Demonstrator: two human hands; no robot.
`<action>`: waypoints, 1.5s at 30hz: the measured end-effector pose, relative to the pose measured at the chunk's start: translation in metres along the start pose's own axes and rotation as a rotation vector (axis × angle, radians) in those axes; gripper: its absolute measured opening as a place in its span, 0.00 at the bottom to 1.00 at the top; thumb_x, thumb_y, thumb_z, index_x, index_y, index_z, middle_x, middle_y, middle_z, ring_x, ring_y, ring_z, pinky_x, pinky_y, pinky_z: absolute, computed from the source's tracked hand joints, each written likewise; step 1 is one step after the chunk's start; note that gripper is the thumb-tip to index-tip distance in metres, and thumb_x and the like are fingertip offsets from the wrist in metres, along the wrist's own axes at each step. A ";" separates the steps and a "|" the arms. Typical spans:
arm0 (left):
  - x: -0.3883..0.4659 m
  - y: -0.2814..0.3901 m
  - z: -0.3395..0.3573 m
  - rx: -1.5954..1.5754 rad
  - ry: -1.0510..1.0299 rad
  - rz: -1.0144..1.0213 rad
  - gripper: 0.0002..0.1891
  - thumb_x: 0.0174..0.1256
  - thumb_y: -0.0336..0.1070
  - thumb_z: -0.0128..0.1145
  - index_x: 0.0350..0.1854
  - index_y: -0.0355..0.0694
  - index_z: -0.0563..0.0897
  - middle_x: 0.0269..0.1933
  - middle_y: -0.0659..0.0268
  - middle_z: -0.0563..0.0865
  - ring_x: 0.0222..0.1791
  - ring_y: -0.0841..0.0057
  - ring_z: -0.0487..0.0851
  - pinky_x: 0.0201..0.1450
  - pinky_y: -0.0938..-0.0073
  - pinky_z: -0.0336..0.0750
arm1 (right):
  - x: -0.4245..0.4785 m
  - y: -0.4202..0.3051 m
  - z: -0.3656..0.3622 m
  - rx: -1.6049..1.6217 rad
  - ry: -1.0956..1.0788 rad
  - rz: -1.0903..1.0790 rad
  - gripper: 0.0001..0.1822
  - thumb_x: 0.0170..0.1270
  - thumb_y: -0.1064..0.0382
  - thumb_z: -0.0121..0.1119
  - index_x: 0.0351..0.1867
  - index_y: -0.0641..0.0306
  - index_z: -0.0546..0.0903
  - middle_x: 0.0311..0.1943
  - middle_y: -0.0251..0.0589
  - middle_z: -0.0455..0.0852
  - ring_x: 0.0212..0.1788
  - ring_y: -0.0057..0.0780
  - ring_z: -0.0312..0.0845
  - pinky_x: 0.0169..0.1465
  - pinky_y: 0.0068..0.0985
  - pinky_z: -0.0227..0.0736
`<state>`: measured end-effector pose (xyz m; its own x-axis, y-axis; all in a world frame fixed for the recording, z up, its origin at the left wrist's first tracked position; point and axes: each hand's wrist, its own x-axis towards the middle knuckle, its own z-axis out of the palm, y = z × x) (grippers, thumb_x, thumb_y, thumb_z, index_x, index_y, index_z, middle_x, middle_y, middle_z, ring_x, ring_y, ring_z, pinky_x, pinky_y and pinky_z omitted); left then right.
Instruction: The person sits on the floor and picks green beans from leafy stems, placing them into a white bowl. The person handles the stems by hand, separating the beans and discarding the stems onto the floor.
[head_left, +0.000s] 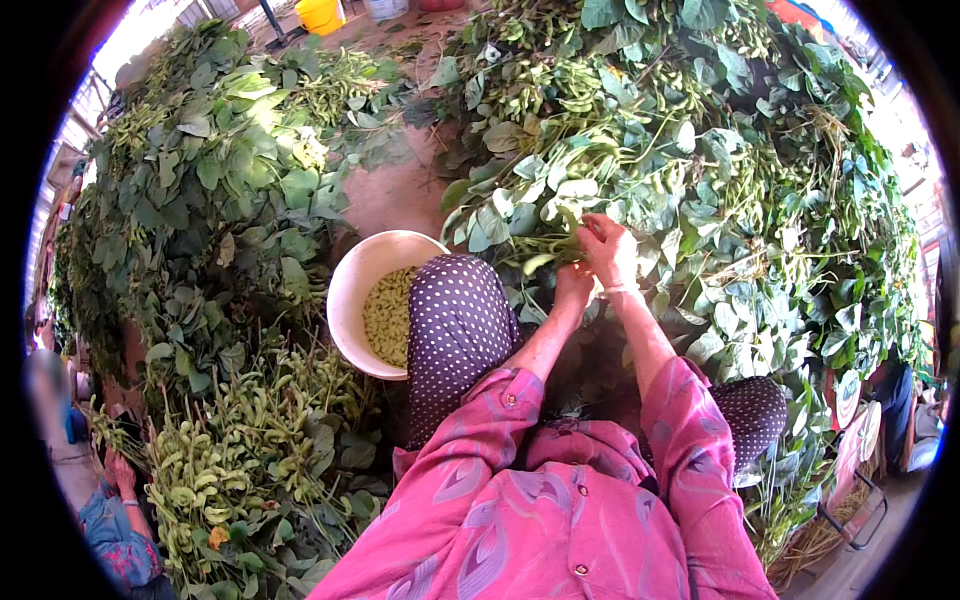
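Note:
My left hand (574, 289) closes around the stems of a leafy soybean plant (547, 244) in front of my right-of-centre lap. Just above it, my right hand (611, 251) has its fingertips pinched together at the same plant; whether a pod is between them is hidden. Green pods hang from the plant to the left of both hands. A white bucket (352, 315), partly filled with shelled green soybeans (388, 319), stands against my knee in dotted trousers (461, 307), which covers its right part.
Soybean plants are heaped at the right (750, 225) and left (225, 187), with a pod-laden pile (225, 465) at lower left. Another person's hand (120, 472) holds stems at the far left. A yellow bucket (320, 15) stands at the back. A metal-framed chair (855, 502) is at lower right.

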<state>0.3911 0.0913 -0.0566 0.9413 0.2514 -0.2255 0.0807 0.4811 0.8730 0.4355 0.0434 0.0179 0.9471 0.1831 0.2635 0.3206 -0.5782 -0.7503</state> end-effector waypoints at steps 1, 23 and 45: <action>0.000 0.002 -0.003 0.104 0.018 -0.081 0.05 0.51 0.25 0.52 0.30 0.36 0.80 0.23 0.69 0.80 0.17 0.86 0.71 0.18 0.81 0.63 | 0.004 0.004 0.002 0.019 0.006 0.044 0.16 0.51 0.59 0.60 0.38 0.68 0.80 0.29 0.43 0.84 0.30 0.23 0.79 0.37 0.21 0.72; -0.015 0.029 -0.007 -0.600 -0.073 -0.207 0.16 0.59 0.54 0.51 0.29 0.46 0.73 0.22 0.75 0.74 0.21 0.85 0.72 0.21 0.85 0.66 | -0.060 0.007 -0.006 0.067 0.099 -0.041 0.13 0.50 0.68 0.61 0.40 0.58 0.81 0.28 0.37 0.84 0.30 0.17 0.77 0.36 0.16 0.71; 0.018 0.038 0.004 -0.432 -0.165 -0.141 0.16 0.61 0.49 0.51 0.46 0.48 0.79 0.19 0.80 0.73 0.14 0.91 0.66 0.14 0.90 0.56 | -0.033 0.027 -0.004 0.167 0.102 0.205 0.15 0.48 0.60 0.61 0.36 0.65 0.81 0.26 0.45 0.82 0.28 0.28 0.77 0.34 0.23 0.70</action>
<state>0.4125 0.1108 -0.0256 0.9733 0.0389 -0.2264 0.1004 0.8143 0.5716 0.4132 0.0188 -0.0086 0.9887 -0.0102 0.1495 0.1287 -0.4542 -0.8815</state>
